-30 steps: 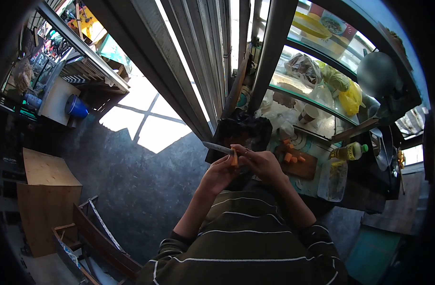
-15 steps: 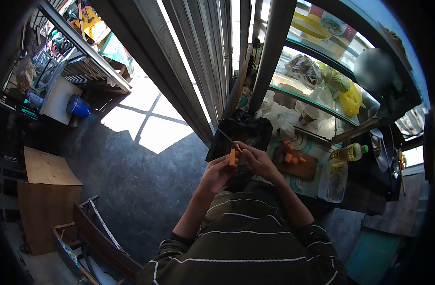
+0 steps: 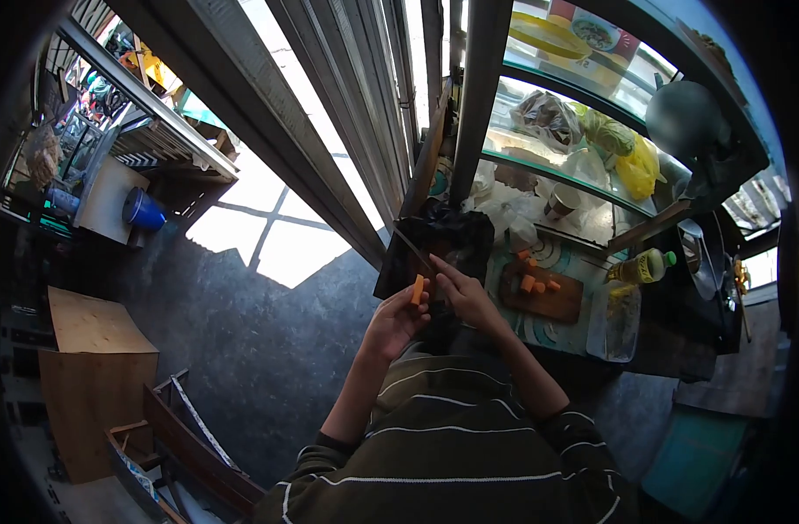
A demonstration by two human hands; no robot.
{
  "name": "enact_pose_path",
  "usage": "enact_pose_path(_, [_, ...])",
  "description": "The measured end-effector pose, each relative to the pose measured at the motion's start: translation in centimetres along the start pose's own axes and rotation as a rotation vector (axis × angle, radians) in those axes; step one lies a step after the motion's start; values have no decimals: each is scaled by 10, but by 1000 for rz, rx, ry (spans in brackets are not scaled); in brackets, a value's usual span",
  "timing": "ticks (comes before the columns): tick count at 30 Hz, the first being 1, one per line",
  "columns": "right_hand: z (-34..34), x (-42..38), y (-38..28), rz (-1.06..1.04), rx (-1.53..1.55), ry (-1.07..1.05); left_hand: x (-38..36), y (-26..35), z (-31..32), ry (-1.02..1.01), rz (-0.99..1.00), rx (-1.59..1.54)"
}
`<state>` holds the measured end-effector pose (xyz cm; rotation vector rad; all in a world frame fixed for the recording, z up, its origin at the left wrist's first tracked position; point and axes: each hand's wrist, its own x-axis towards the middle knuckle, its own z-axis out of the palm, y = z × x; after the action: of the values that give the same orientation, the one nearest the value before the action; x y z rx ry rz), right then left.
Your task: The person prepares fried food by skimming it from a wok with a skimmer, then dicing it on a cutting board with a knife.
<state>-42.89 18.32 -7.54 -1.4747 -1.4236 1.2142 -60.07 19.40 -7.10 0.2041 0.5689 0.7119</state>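
Observation:
Between the fingers of my left hand point(image 3: 395, 321) is an orange carrot piece point(image 3: 417, 290), held upright over a black plastic bag point(image 3: 456, 234). Close on its right, my right hand point(image 3: 467, 299) is closed around a knife point(image 3: 410, 244), whose thin blade points up and to the left over the bag; the handle is hidden in the fingers. To the right, several orange pieces point(image 3: 529, 284) lie on a brown wooden board point(image 3: 558, 301), which rests on a patterned green surface.
A clear plastic container point(image 3: 613, 327) and an oil bottle point(image 3: 642, 267) stand right of the board. Behind is a glass cabinet with bags and a paper cup point(image 3: 562, 201). A wooden box point(image 3: 98, 384) and a blue bucket point(image 3: 144, 210) are at left.
The view has shifted slightly. My left hand has drawn the carrot piece a little away from my right hand and the knife, and the piece now tilts differently.

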Motion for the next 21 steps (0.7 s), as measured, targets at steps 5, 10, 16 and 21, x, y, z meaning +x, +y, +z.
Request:
enact_pose_path(5, [-9, -20, 2, 57, 56, 116, 2, -17, 5, 165, 150, 304])
enact_pose_path(10, [-38, -65, 29, 64, -20, 306, 11, -37, 28, 206, 369, 809])
enact_pose_path(16, [-76, -130, 100, 299, -120, 579, 48, -76, 40, -49, 364, 1248])
enact_pose_path(21, [-95, -173, 157, 378, -185, 742, 93, -132, 36, -103, 337, 1622])
